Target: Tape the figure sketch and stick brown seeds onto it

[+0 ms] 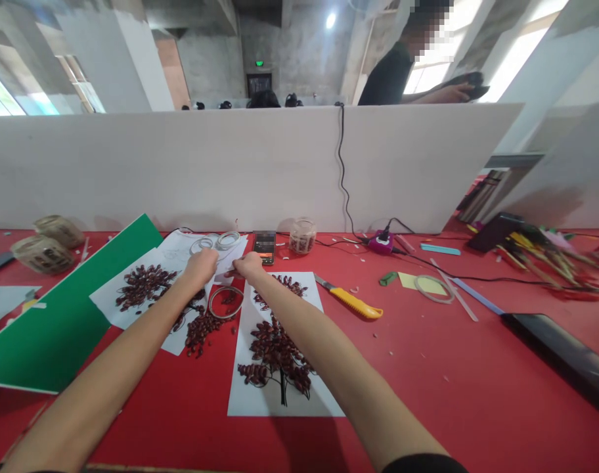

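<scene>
The left hand (202, 268) and right hand (250, 265) meet near each other over the tabletop (408, 394), fingers bent inward; whether they pinch something thin cannot be told. A pale ring (224, 318) is just below them, by the loose brown seeds (203, 330) and the edge of a seed-covered sheet (253, 399). Good handling here likely calls for small fingertip movements, with the right forearm kept lifted off the seeds beneath it and away from the yellow knife (356, 302).
</scene>
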Tool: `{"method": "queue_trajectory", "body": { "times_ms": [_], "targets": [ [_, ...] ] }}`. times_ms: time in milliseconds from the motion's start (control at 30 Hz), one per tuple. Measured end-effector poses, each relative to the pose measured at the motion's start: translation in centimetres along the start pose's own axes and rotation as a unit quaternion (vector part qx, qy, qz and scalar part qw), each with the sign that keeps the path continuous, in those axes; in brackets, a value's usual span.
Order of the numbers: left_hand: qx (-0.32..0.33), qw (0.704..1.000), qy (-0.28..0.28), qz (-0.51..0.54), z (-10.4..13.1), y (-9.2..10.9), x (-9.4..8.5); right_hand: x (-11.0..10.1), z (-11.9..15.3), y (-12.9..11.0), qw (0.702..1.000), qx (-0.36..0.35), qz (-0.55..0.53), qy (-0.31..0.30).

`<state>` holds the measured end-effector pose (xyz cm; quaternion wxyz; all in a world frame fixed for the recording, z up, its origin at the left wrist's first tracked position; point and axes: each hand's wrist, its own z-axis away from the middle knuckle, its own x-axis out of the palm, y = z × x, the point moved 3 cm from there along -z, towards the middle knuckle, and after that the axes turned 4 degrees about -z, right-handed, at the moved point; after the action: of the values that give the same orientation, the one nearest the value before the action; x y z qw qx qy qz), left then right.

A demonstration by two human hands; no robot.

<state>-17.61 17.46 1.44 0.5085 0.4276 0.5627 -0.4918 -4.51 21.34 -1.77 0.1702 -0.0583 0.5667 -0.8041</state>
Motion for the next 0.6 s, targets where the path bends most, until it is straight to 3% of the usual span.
{"method": "queue_trajectory", "body": {
  "times_ms": [167, 333, 433, 500, 600],
  "targets": [
    [-0.005, 1.000, 0.009, -0.026, 0.5, 0.1, -0.1, -3.5, 2.1, -2.2, 0.998, -0.044, 0.049, -0.013],
    [-0.002, 1.000, 0.011, -0.028, 0.7, -0.1, -0.2, -9.4, 8.7, -3.1, 0.985, -0.153, 0.075, 0.020],
    [0.003, 1.000, 0.014, -0.021, 0.9, -0.2, -0.1, -14.0, 14.1, -1.8, 0.976, -0.194, 0.082, 0.050],
    [0.007, 1.000, 0.019, -0.013, 1.3, -0.2, -0.2, -17.7, 17.6, -0.5, 0.963, -0.239, 0.077, 0.094],
    [0.017, 0.999, 0.037, 0.005, 2.4, 0.4, -0.8, -23.2, 21.6, 2.6, 0.954, -0.235, 0.025, 0.186]
  ]
}}
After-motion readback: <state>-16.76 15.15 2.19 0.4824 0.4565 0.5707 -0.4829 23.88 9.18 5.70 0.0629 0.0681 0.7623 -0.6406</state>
